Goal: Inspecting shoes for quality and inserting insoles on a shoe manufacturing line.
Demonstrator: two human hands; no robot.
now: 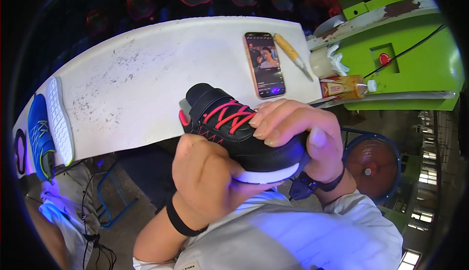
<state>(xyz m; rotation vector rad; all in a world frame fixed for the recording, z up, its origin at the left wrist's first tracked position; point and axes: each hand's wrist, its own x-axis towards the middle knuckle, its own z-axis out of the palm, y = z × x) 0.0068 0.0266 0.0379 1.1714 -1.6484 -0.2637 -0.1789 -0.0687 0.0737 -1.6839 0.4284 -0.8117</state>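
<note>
Between my two hands is a black sneaker [273, 155] with red crisscross laces, a strap across its ankle and a white sole edge. It is tilted, its toe toward my right and its heel over the white table's near edge. My left hand [202, 174] is closed around the sole side, thumb against the upper below the laces. The fingers of my right hand [303, 128] curl over the toe area and press on the upper beside the laces. The underside of the shoe is hidden. Each wrist wears a black band.
On the white table [146, 64] lie a phone [266, 64] with a lit screen and a yellow-handled tool [293, 55]. A bottle [347, 86] sits by the green machine [415, 50]. Far left are a blue shoe [40, 133] and a white sole [59, 121]. A fan [371, 167] stands right.
</note>
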